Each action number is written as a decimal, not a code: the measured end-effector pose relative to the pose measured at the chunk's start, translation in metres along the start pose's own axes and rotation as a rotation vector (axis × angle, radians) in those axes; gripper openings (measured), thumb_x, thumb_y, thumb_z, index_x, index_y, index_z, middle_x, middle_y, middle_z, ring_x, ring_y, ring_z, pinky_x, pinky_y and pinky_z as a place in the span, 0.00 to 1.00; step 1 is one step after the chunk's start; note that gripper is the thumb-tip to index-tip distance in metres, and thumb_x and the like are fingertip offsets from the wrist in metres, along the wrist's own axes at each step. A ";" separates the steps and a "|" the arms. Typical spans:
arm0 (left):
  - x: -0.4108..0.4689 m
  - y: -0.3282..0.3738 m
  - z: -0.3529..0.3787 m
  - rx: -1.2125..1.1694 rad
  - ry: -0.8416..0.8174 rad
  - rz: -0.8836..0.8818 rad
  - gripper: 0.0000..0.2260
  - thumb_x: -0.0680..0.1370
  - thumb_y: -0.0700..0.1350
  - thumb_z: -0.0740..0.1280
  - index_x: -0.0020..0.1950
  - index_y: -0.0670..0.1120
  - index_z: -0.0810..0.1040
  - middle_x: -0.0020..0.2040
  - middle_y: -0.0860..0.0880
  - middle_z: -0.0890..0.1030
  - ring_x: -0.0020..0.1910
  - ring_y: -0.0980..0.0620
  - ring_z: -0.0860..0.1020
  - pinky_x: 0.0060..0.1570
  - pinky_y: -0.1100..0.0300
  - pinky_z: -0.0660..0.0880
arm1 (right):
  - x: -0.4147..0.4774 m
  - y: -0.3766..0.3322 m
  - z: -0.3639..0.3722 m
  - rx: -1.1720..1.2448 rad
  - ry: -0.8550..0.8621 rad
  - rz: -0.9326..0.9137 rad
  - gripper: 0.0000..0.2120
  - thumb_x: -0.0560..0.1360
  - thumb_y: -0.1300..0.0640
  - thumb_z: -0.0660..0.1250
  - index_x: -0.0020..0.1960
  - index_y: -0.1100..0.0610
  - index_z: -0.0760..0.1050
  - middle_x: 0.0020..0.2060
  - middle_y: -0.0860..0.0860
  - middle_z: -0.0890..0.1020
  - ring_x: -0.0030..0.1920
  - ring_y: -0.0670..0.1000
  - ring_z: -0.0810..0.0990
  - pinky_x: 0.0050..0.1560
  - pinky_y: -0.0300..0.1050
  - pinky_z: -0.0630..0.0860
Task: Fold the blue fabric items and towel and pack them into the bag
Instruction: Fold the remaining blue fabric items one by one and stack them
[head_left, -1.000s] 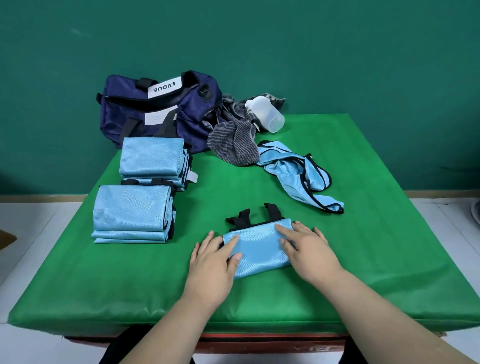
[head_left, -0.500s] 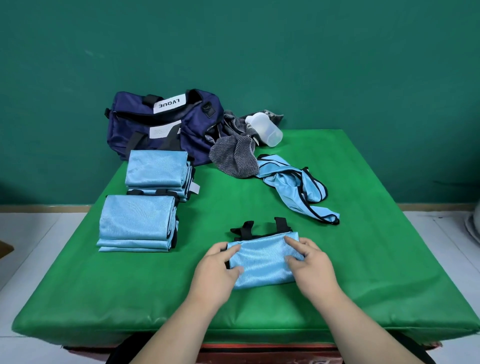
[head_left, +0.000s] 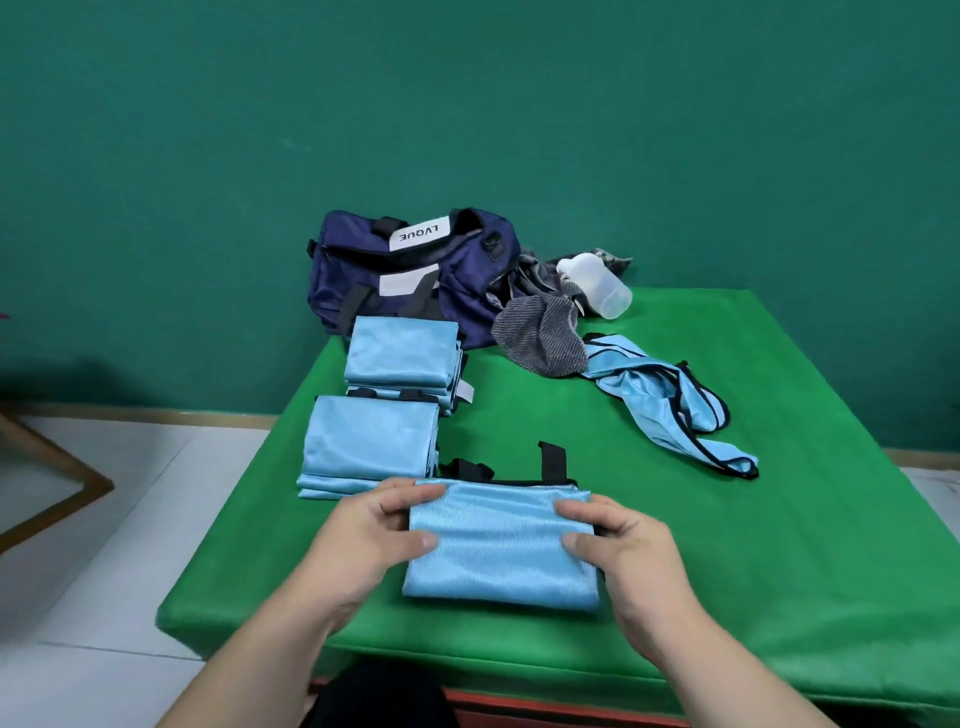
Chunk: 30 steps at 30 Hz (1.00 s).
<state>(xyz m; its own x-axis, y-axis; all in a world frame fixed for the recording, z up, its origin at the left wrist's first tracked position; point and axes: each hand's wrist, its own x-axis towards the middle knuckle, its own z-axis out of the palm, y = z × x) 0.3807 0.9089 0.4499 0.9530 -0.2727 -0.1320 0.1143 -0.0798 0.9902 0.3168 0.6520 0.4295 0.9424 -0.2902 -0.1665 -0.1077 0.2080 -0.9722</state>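
A folded light blue fabric item (head_left: 501, 545) with black straps is held just above the green table near its front edge. My left hand (head_left: 369, 535) grips its left end, thumb on top. My right hand (head_left: 623, 545) grips its right end the same way. Two stacks of folded blue items lie to the left, the nearer stack (head_left: 371, 447) and the farther stack (head_left: 402, 364). An unfolded blue item (head_left: 670, 405) with black trim lies crumpled at the right. A grey striped towel (head_left: 540, 332) sits bunched beside the navy bag (head_left: 415, 275) at the back.
A translucent white plastic bottle (head_left: 597, 286) lies on its side by the towel. The green table (head_left: 779, 519) ends just past the stacks on the left, with white floor tiles below. A green wall stands behind the bag.
Both hands went from pressing flat on the folded blue item to gripping its ends, and it has lifted and shifted left toward the nearer stack. The camera view also turned left.
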 end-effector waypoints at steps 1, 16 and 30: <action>0.001 0.001 -0.013 0.021 -0.004 0.000 0.22 0.68 0.28 0.75 0.50 0.54 0.87 0.55 0.55 0.77 0.49 0.56 0.75 0.47 0.72 0.73 | 0.002 0.002 0.014 -0.010 -0.005 -0.003 0.17 0.68 0.76 0.72 0.43 0.54 0.87 0.56 0.46 0.79 0.51 0.32 0.79 0.50 0.29 0.71; 0.120 0.032 -0.165 0.321 0.100 0.049 0.23 0.66 0.30 0.75 0.51 0.55 0.86 0.47 0.45 0.84 0.43 0.49 0.77 0.47 0.56 0.75 | 0.095 -0.002 0.192 -0.400 0.041 -0.277 0.17 0.73 0.71 0.67 0.55 0.55 0.84 0.58 0.48 0.76 0.49 0.34 0.75 0.46 0.20 0.65; 0.155 -0.018 -0.173 0.322 0.001 0.018 0.19 0.71 0.35 0.75 0.55 0.57 0.84 0.58 0.55 0.79 0.56 0.58 0.76 0.56 0.68 0.67 | 0.129 0.037 0.163 -0.590 -0.068 -0.249 0.21 0.75 0.61 0.71 0.54 0.34 0.78 0.70 0.43 0.67 0.73 0.44 0.63 0.71 0.38 0.55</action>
<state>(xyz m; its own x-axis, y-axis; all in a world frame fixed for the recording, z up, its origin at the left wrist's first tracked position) 0.5751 1.0340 0.4191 0.9545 -0.2756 -0.1139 0.0026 -0.3744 0.9273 0.4862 0.7742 0.3988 0.9774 -0.2002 0.0675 -0.0215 -0.4120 -0.9109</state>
